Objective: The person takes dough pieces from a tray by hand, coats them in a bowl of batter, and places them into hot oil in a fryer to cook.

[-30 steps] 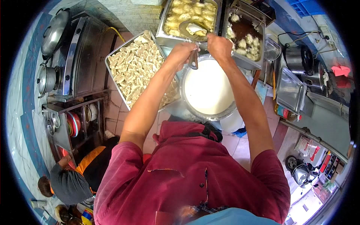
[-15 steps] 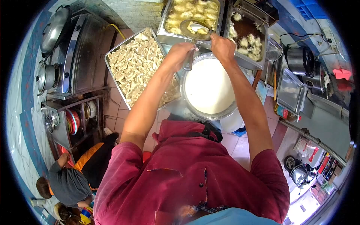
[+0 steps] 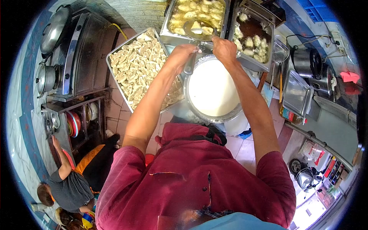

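Note:
My left hand (image 3: pixel 184 56) is closed round the dark handle of a wide, shallow ladle (image 3: pixel 197 35); the handle's end sticks out below the fist. A few pale, batter-coated pieces (image 3: pixel 207 30) lie in the ladle's bowl, which is over the near edge of a frying pan (image 3: pixel 168 33) full of oil and yellowish pieces. My right hand (image 3: pixel 225 50) is closed at the ladle's right rim, its fingertips hiding whatever they pinch. Just below both hands stands a large pot (image 3: pixel 187 94) of creamy white batter (image 3: pixel 212 88).
A tray (image 3: pixel 119 82) heaped with sliced pieces stands at left. A second oil pan (image 3: pixel 273 36) with frying pieces is at right, beside a wire strainer (image 3: pixel 280 51). Another person (image 3: pixel 71 188) bends by a metal rack (image 3: pixel 63 132) at lower left.
My right hand has shifted slightly left and up along the ladle's rim. The pieces in the ladle lie differently. The other person's arm now reaches up towards the rack.

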`<state>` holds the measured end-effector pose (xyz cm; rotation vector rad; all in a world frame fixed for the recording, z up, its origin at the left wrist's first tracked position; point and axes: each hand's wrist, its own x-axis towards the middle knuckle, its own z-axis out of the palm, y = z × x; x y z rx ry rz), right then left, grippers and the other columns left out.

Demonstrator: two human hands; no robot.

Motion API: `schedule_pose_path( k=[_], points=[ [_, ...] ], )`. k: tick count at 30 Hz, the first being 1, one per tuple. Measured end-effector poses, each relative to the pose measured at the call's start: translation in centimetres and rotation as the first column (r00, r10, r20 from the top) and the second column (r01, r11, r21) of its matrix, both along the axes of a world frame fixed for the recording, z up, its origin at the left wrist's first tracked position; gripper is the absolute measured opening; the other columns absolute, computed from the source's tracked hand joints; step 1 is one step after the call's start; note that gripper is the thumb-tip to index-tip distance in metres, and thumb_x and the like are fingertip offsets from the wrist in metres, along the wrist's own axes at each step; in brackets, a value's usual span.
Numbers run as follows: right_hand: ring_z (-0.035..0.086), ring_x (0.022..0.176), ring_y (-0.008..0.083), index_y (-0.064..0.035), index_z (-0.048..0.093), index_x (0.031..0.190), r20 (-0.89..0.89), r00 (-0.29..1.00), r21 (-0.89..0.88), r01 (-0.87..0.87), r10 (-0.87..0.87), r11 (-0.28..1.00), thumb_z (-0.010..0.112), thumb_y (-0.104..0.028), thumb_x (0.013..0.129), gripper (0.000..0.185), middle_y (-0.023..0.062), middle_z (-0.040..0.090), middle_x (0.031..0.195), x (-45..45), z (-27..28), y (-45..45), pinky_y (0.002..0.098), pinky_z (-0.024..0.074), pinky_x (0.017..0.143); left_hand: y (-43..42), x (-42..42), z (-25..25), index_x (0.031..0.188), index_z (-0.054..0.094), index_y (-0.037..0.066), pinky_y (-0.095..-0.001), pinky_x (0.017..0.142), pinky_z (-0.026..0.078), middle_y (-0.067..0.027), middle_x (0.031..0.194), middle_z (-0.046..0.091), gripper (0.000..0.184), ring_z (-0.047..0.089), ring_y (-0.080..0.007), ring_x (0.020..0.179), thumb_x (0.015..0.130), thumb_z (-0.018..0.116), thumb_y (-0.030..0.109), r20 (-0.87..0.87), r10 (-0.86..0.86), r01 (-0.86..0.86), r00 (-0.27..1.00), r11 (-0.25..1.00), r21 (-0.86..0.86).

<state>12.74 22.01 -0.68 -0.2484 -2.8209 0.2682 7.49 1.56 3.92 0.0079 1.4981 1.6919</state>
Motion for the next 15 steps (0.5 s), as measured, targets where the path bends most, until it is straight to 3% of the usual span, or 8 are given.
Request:
schedule_pose_path(
  k=[2, 5, 8, 11, 14, 15],
  points=[
    [0.068, 0.065, 0.035, -0.0101, 0.068, 0.089, -0.043, 0.999, -0.031, 0.03, -0.031, 0.999, 0.055, -0.015, 0.087, 0.014, 0.0156, 0.068, 0.072, 0.0, 0.5, -0.5, 0.0458, 0.0534, 0.059, 0.1, 0.2, -0.7, 0.085, 0.068, 0.003, -0.0229, 0.048, 0.04, -0.0024, 0.067, 0.061, 0.021, 0.052, -0.0093, 0.055, 0.089, 0.061, 0.022, -0.039, 0.028, -0.026, 0.999, 0.999, 0.044],
    [0.068, 0.066, 0.0343, -0.0117, 0.068, 0.091, -0.084, 0.994, -0.033, 0.061, -0.064, 0.998, 0.056, -0.018, 0.088, 0.014, 0.0152, 0.069, 0.073, 0.2, 1.7, -0.4, 0.0455, 0.0532, 0.059, -0.2, 0.1, -0.8, 0.085, 0.069, 0.002, -0.0231, 0.048, 0.039, -0.002, 0.067, 0.061, 0.021, 0.052, -0.0091, 0.055, 0.089, 0.061, 0.021, -0.044, 0.009, -0.009, 0.999, 1.0, 0.008],
    [0.068, 0.066, 0.0327, -0.013, 0.068, 0.091, -0.033, 0.989, -0.044, 0.14, -0.141, 0.989, 0.055, -0.018, 0.089, 0.014, 0.0137, 0.069, 0.073, 0.9, 2.9, -0.3, 0.0452, 0.053, 0.061, -0.5, -0.2, -0.5, 0.09, 0.068, -0.001, -0.0277, 0.069, 0.044, -0.0071, 0.084, 0.063, 0.018, 0.055, -0.0147, 0.077, 0.088, 0.06, 0.015, 0.009, -0.027, 0.027, 1.0, 1.0, 0.004],
    [0.068, 0.066, 0.0317, -0.0134, 0.068, 0.09, -0.004, 0.984, 0.007, 0.18, -0.18, 0.984, 0.055, -0.018, 0.089, 0.014, 0.0122, 0.069, 0.072, 1.5, 2.9, -0.2, 0.0448, 0.0531, 0.062, -0.7, -0.4, -1.0, 0.091, 0.068, -0.001, -0.0283, 0.067, 0.044, -0.007, 0.084, 0.063, 0.017, 0.055, -0.0146, 0.077, 0.088, 0.06, 0.014, -0.028, -0.064, 0.064, 0.998, 0.998, -0.005],
    [0.068, 0.064, 0.0323, -0.0119, 0.067, 0.086, -0.029, 0.994, -0.02, 0.109, -0.109, 0.994, 0.054, -0.018, 0.089, 0.015, 0.0119, 0.068, 0.069, 1.9, 2.2, -0.1, 0.0457, 0.0528, 0.061, 0.0, 0.4, -0.4, 0.086, 0.07, 0.0, -0.0228, 0.052, 0.041, -0.003, 0.069, 0.063, 0.022, 0.053, -0.0094, 0.057, 0.089, 0.062, 0.021, -0.03, 0.027, -0.025, 0.999, 0.997, 0.074],
    [0.068, 0.064, 0.0327, -0.0115, 0.067, 0.086, -0.042, 0.994, -0.012, 0.104, -0.105, 0.994, 0.053, -0.018, 0.089, 0.015, 0.0121, 0.068, 0.07, 1.9, 1.7, 0.0, 0.0457, 0.0529, 0.06, 0.1, 0.5, -0.2, 0.086, 0.07, 0.0, -0.0227, 0.053, 0.041, -0.0033, 0.07, 0.063, 0.022, 0.053, -0.0097, 0.058, 0.089, 0.062, 0.02, -0.01, 0.027, -0.026, 1.0, 0.997, 0.073]
  ],
)
